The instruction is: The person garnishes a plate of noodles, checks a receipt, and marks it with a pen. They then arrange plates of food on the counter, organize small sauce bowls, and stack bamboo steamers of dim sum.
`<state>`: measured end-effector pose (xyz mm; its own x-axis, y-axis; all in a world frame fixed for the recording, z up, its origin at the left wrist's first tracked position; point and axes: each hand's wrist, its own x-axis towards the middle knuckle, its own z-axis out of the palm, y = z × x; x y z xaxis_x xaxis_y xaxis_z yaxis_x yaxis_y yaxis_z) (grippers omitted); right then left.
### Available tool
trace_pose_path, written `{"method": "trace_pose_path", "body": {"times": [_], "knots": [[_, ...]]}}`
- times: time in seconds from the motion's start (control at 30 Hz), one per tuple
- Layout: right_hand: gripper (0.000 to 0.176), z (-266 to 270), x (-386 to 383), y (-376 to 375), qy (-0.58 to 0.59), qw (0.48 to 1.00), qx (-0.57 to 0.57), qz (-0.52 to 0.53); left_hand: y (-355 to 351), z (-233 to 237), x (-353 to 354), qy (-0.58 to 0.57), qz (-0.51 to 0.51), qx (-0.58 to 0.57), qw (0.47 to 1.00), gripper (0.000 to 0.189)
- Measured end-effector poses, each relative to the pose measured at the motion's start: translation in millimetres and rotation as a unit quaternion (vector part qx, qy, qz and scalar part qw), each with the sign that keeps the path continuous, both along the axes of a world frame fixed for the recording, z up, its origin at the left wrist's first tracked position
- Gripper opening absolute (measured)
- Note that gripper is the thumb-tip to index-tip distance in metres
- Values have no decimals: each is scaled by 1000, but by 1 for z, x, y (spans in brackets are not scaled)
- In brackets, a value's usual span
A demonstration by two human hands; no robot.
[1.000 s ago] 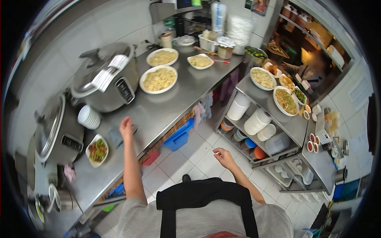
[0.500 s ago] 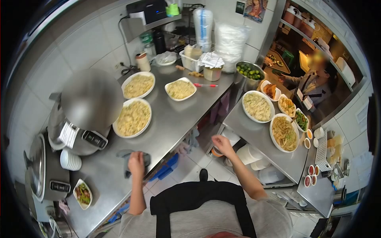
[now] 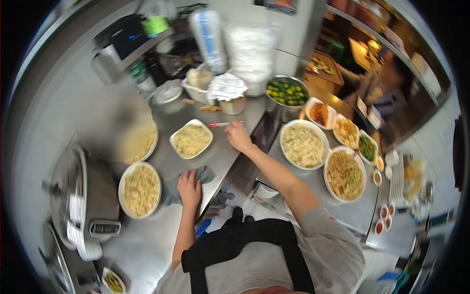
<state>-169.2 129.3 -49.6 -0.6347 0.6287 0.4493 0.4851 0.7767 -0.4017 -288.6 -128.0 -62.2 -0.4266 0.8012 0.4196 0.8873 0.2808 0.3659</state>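
Observation:
My left hand (image 3: pixel 189 190) presses on a grey cloth (image 3: pixel 204 175) on the steel counter, its fingers bent over the fabric. To its left stands a round white bowl of pale, yellowish food (image 3: pixel 140 190). Just above is a squarish white bowl (image 3: pixel 191 139) with similar food. My right hand (image 3: pixel 239 137) reaches across to the counter's far part, fingers closed at the right end of a red and white pen (image 3: pixel 218 125). Its fingertips cover part of the pen, which lies near the squarish bowl.
A pot lid or similar blurred metal dome (image 3: pixel 105 122) hides part of another bowl. Steel cookers (image 3: pixel 90 196) line the left. Behind are wrapped cups (image 3: pixel 208 41) and a bowl of green fruit (image 3: pixel 287 91). More filled bowls (image 3: pixel 345 174) stand right; a person (image 3: pixel 387 83) is beyond the hatch.
My right hand has gone from above the floor gap to the pen on the counter. My left hand and the cloth are farther up the counter, closer to the squarish bowl. The view has shifted.

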Motion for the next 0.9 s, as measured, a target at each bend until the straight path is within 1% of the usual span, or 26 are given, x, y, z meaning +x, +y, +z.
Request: {"method": "trace_pose_path", "body": {"times": [0.03, 0.07, 0.1, 0.13, 0.2, 0.23, 0.27, 0.33, 0.37, 0.43, 0.47, 0.53, 0.57, 0.6, 0.67, 0.73, 0.8, 0.83, 0.87, 0.9], "knots": [[22, -4, 2, 4, 1, 1000, -6, -28, -1, 3, -2, -19, -16, 19, 1000, 39], [21, -5, 0, 10, -50, 998, 13, -38, 0, 3, -6, -17, -41, 17, 999, 39], [21, -4, -5, 17, -100, 994, 31, -44, 1, 5, -11, -46, -59, 22, 997, 38], [21, -6, -13, 21, -97, 993, 30, -62, 2, 6, -17, -76, -75, 28, 994, 38], [23, -10, -26, 27, -149, 986, -40, -64, 4, 7, -23, -79, -94, 27, 992, 38], [24, -11, -32, 30, -157, 986, -30, -56, 7, 7, -25, -86, -100, 26, 991, 39], [25, -13, -36, 31, -166, 985, -21, -49, 10, 8, -27, -86, -129, 22, 988, 39], [29, -11, -42, 26, -119, 992, 4, -49, 14, 6, -33, -100, -115, 11, 988, 40], [31, -6, -42, 18, -88, 995, -19, -46, 16, 2, -35, -101, -135, 4, 986, 40], [33, 4, -35, -5, -16, 997, -77, -21, 17, -3, -41, -100, -110, 24, 989, 38], [35, 8, -30, -17, 25, 994, -111, -1, 18, -5, -43, -101, -122, 21, 987, 38], [35, 18, -9, -43, 93, 985, -146, 28, 19, -8, -46, -125, -101, 20, 987, 36], [35, 19, 3, -55, 104, 980, -165, 38, 20, -10, -47, -127, -106, 18, 986, 36], [35, 21, 16, -65, 104, 980, -165, 35, 20, -11, -47, -118, -88, 15, 989, 30], [33, 22, 43, -83, 134, 973, -177, 62, 21, -13, -47, -99, -48, 11, 994, 20], [32, 24, 74, -96, 135, 972, -182, 57, 23, -9, -44, -93, -37, -5, 995, 19], [31, 27, 107, -106, 136, 972, -185, 54, 24, -6, -39, -37, -56, -7, 998, 20], [31, 29, 125, -110, 147, 968, -194, 55, 24, -7, -39, -28, -69, -6, 997, 23], [30, 33, 145, -114, 157, 965, -203, 57, 23, -3, -37, -53, -77, -28, 995, 33], [28, 43, 167, -120, 163, 959, -227, 55, 22, 1, -30, -7, -59, -10, 998, 41]]}}
